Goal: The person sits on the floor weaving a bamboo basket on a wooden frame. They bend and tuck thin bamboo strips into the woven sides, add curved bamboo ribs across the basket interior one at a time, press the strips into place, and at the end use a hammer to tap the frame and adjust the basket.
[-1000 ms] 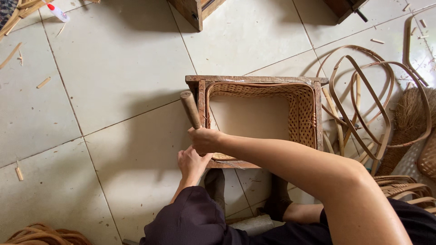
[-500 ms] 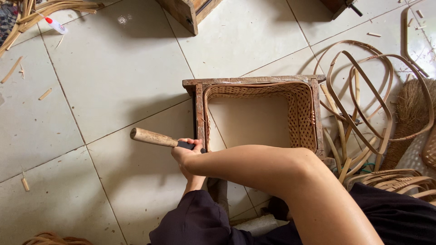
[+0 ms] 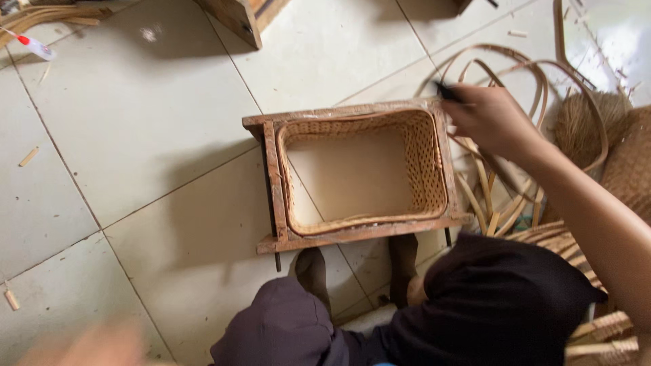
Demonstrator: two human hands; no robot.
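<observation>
A rectangular woven rattan basket (image 3: 424, 159) sits inside a wooden frame (image 3: 271, 176) on the tiled floor, open side up. My right hand (image 3: 491, 118) is at the frame's far right corner, fingers closed around a small dark object (image 3: 446, 91) that touches the corner. My left hand (image 3: 91, 346) is only a blur at the bottom left edge, away from the frame; what it holds cannot be made out. My dark-clothed knees (image 3: 488, 298) are against the frame's near side.
Bent rattan hoops and strips (image 3: 522, 74) lie right of the frame, with fibrous brown bundles (image 3: 583, 125) beyond. A wooden box corner (image 3: 241, 17) stands at the top. Cane scraps (image 3: 27, 157) dot the tiles at left.
My right hand has left the frame's left side, where it held a wooden-handled tool, and swung to the far right corner. My left hand has dropped to the bottom left. The camera has moved closer.
</observation>
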